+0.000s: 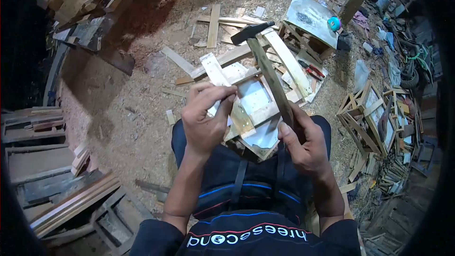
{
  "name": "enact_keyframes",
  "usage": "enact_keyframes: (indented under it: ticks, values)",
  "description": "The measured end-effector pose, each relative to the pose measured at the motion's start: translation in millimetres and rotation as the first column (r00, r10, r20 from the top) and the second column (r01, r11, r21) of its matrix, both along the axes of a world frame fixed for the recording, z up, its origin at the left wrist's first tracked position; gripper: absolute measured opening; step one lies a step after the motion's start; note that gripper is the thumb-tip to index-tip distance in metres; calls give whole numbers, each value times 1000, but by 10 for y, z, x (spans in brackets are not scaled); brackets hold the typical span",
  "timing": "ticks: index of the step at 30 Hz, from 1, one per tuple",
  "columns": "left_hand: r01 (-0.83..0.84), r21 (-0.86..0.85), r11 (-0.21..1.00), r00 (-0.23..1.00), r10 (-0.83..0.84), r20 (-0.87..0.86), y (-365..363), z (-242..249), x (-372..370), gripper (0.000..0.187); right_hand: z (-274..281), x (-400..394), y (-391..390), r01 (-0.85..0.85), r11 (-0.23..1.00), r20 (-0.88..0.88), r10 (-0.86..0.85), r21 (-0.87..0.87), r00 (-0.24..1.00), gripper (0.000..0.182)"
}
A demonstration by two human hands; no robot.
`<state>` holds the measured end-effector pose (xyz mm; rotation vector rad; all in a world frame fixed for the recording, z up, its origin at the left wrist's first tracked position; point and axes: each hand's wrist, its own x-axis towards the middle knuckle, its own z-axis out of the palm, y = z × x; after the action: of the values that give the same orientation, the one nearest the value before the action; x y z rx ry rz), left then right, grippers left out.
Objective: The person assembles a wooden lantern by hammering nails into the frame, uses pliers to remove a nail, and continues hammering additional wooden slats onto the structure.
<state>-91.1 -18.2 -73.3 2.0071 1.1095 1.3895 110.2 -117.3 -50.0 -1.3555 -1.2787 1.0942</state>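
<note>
My right hand (307, 142) is wrapped round the lower end of the wooden handle of a hammer (269, 73). Its dark metal head points up and away from me, over the far part of a wooden frame (286, 64). My left hand (206, 116) is closed in a pinch, thumb against fingertips, above the frame's left slat (243, 119). Whatever sits in that pinch is too small to make out. The frame, made of pale nailed slats, rests in front of my knees, with white sheet pieces (255, 96) showing between them.
Red-handled pliers (311, 69) lie right of the frame. Beyond them stands a low box (310, 16) with a teal roll (334, 23) on top. Loose slats (214, 26) lie on sawdust-covered ground. Wooden crates (369, 118) stand at right, stacked planks (76, 204) at lower left.
</note>
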Motion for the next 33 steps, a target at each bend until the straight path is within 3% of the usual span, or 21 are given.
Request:
enact_keyframes:
  ticks: [2, 4, 5, 6, 9, 15, 22, 33]
  values:
    - [32, 50, 998, 998, -30, -47, 9, -20, -39, 17, 19, -36, -127, -2, 1000, 25, 2, -1, 1000, 40]
    - [-3, -47, 999, 1000, 2, -24, 5, 27, -10, 20, 144, -30, -210, -19, 1000, 92, 20, -7, 996, 42]
    - [17, -163, 986, 998, -6, 66, -29, 60, -1, 32, 221, -12, -261, -46, 999, 138, 44, 8, 989, 46]
    - [19, -156, 988, 997, -7, 75, -23, 61, -17, 32, 323, 9, -304, -45, 999, 148, 43, 15, 988, 46]
    - [-23, 13, 1000, 995, 24, -100, 22, -5, -68, 47, 483, 100, -430, -118, 990, 400, 78, 76, 913, 54]
    - [-19, 194, 981, 983, 53, -173, 31, 53, -49, 47, 759, 123, -526, -172, 985, 570, 138, 6, 810, 57]
    - [-15, 194, 981, 985, 48, -166, 52, 25, -57, 51, 772, 163, -487, -213, 972, 635, 102, 100, 766, 58]
    - [-13, 137, 991, 987, 35, -159, 22, 41, -60, 51, 786, 206, -490, -251, 967, 675, 164, 32, 719, 57]
